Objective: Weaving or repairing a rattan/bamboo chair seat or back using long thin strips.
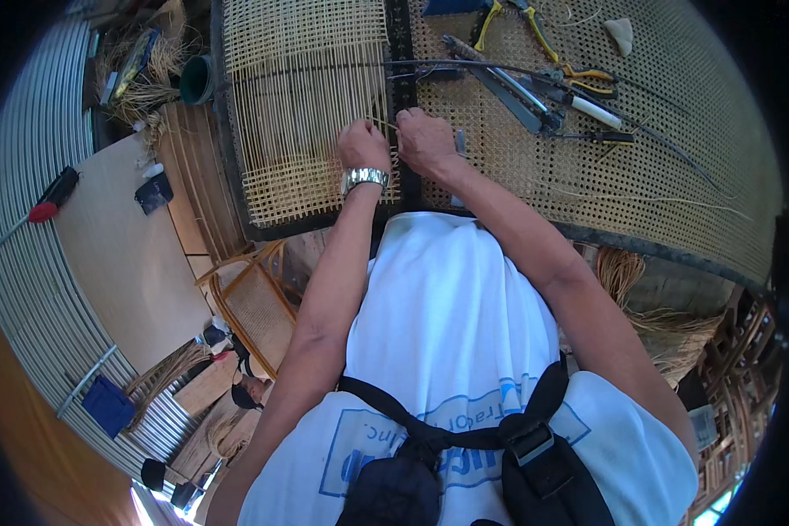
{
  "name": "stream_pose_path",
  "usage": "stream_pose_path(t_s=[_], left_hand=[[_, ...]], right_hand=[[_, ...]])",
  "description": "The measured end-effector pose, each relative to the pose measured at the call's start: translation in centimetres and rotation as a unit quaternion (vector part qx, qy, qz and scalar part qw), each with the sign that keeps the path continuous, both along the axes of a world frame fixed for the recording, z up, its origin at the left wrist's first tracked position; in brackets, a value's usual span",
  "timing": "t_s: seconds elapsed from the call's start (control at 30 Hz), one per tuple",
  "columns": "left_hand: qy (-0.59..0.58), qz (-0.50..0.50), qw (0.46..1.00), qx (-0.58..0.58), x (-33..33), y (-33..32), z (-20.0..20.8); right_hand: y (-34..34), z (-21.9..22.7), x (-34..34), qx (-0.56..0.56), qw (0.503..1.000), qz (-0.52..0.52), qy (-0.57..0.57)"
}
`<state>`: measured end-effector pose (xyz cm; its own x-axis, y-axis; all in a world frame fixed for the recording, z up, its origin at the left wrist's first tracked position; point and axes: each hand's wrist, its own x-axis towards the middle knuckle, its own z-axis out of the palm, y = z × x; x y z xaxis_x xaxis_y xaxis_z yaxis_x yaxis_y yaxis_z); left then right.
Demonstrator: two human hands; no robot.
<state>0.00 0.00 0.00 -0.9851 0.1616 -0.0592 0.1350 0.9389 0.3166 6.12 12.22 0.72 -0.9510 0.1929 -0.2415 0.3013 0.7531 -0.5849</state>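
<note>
A woven cane panel (285, 145) in a dark frame lies in front of me, its strands partly open toward the middle. My left hand (363, 145), with a metal watch (364, 179) at the wrist, is closed at the panel's right edge, by the dark frame bar (402, 83). Close beside it, across that bar, my right hand (424, 138) has its fingers bent and pinched together. A thin cane strand (380, 122) runs between the two hands; both seem to grip it. The fingertips are partly hidden.
On the finished cane panel (640, 167) at right lie yellow-handled pliers (535, 31), a second pair of pliers (592, 79), a screwdriver (607, 137) and other tools. Cane bundles (621, 272) hang below its edge. A cane-seated chair (252, 307) stands at left; a person (252, 390) is beyond it.
</note>
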Motion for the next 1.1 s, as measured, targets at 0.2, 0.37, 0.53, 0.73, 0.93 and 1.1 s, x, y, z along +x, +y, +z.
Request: stream_pose_path(t_s=[0.2,0.37,0.53,0.73,0.93,1.1], left_hand=[[-0.021,-0.073,0.993,-0.087,0.6,-0.4,1.1],[-0.059,-0.014,0.991,-0.119,0.6,1.3,2.4],[0.014,-0.019,0.999,-0.046,1.0,0.2,0.7],[0.029,-0.011,0.999,-0.014,-0.3,-0.8,0.7],[0.013,-0.046,0.994,-0.094,-0.4,0.1,1.2],[0.013,-0.017,0.991,-0.134,0.0,0.2,0.6]], right_hand=[[-0.7,1.3,0.8,-0.035,0.999,-0.024,-0.029],[0.0,0.6,0.6,-0.040,0.999,-0.026,-0.006],[-0.3,0.3,-0.3,-0.013,0.999,-0.026,0.016],[-0.2,0.3,-0.5,-0.017,0.999,-0.032,0.010],[-0.3,-0.1,-0.4,-0.023,0.999,-0.041,0.010],[-0.4,0.0,-0.2,-0.034,0.998,-0.049,0.026]])
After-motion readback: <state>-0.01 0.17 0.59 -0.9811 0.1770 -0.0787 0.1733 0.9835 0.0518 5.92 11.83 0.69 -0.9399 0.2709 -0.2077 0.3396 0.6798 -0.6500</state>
